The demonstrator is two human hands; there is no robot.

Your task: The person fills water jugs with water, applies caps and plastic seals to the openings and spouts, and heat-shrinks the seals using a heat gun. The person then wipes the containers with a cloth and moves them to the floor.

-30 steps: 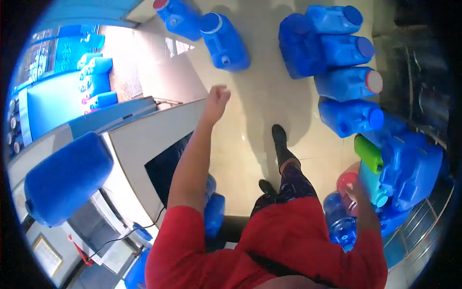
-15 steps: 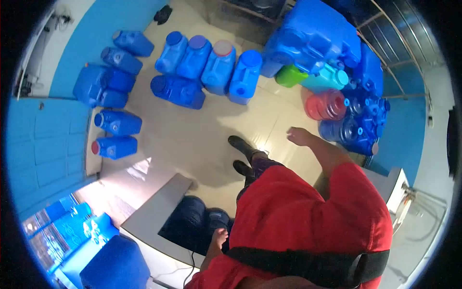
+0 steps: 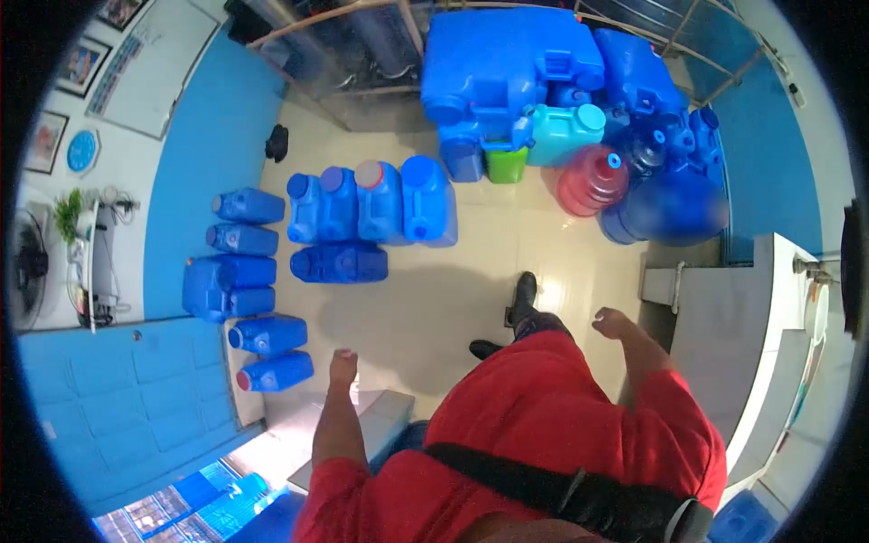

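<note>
My left hand hangs in the air over the floor, its fingers curled in and nothing seen in them. On the other side, my right hand hangs with loosely bent fingers, holding nothing. Neither hand touches anything. Nearest the left hand is a blue jug with a red cap, lying at the left. Ahead stands a row of blue jugs, among them one with a pinkish cap and one with a bright blue cap. A translucent red round bottle lies ahead of the right hand.
Large blue containers are piled at the back, with a turquoise jug and a green container below. A grey counter stands at right. At lower left are a low ledge and a blue door.
The view has turned and moved forward, past the counter at left. My left hand has swung forward from beside the dark containers. My right hand is now closer to my body.
</note>
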